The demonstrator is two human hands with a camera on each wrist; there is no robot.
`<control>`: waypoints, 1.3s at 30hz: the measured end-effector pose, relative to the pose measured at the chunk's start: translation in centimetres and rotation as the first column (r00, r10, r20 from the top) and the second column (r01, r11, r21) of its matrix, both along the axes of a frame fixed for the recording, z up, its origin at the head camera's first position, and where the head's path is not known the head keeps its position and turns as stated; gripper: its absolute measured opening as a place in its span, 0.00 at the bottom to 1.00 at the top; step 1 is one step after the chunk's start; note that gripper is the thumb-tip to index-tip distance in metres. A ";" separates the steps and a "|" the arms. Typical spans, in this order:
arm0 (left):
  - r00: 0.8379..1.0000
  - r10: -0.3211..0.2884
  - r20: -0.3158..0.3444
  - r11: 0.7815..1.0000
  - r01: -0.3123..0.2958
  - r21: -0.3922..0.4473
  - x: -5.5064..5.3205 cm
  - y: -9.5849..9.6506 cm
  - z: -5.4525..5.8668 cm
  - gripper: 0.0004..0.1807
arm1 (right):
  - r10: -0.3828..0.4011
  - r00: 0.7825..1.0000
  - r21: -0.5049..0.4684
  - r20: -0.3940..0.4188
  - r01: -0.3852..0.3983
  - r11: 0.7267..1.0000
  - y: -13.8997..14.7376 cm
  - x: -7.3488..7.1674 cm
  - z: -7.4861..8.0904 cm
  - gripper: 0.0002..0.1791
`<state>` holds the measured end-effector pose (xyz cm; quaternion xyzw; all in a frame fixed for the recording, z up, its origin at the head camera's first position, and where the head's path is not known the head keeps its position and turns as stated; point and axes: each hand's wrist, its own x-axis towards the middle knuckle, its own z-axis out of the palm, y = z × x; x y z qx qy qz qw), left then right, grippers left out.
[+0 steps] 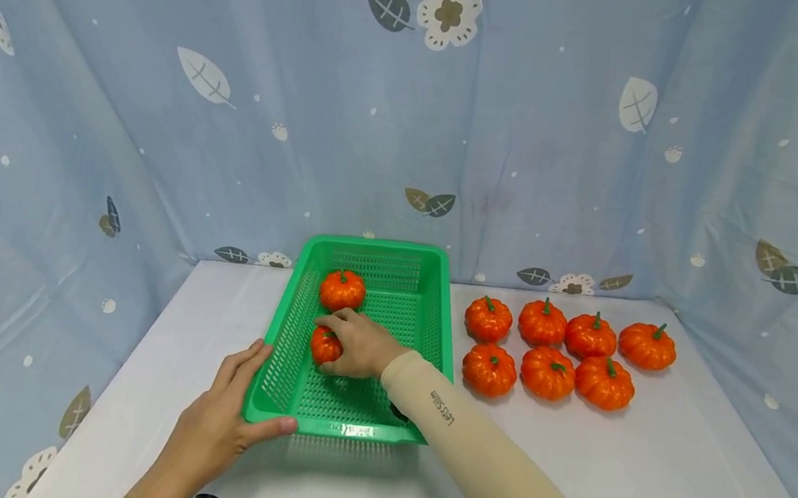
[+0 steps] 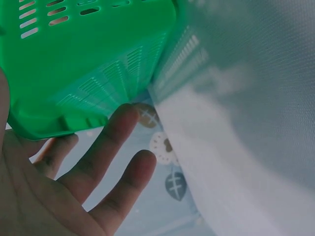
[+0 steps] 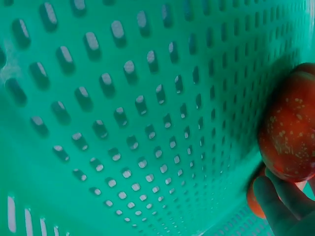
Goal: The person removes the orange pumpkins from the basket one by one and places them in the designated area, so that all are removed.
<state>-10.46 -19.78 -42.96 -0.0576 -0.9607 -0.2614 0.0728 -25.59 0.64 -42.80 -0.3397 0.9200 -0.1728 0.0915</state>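
Note:
A green plastic basket [image 1: 445, 348] with perforated walls stands on the table. Inside it, my right hand [image 1: 365, 345] grips a small orange pumpkin [image 1: 325, 347], thumb and fingers around its sides; the palm hides part of it. In the right wrist view this pumpkin [image 3: 290, 128] is close to the perforated floor, with fingertips beside it. Just behind it in the basket sits another pumpkin [image 1: 343, 290] with a green stem. My left hand [image 1: 213, 418] touches the basket's near left corner, thumb along the front rim; in the left wrist view its fingers [image 2: 106, 152] extend, spread, beside the wall.
On the white table [image 1: 566, 473], right of the basket, several pumpkins stand in two rows, among them a front one [image 1: 489, 370] near the basket's side and a back one [image 1: 647, 346] at the far right. A blue patterned curtain [image 1: 535, 132] hangs behind.

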 end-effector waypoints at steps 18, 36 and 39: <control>1.000 -0.015 -0.013 1.000 0.015 -0.002 0.0 0.0 0.0 0.58 | -0.033 0.998 -0.169 -0.057 0.022 0.985 0.0 0.0 1.4 0.42; 1.000 -0.012 0.000 1.000 0.012 -0.003 0.0 0.0 0.1 0.57 | 0.019 0.997 -0.363 -0.069 -0.043 0.931 3.7 3.6 7.6 0.39; 1.000 -0.010 0.003 1.000 0.010 -0.002 -0.1 0.0 0.1 0.57 | -0.004 0.994 -0.386 -0.112 -0.040 0.921 4.7 4.4 8.2 0.39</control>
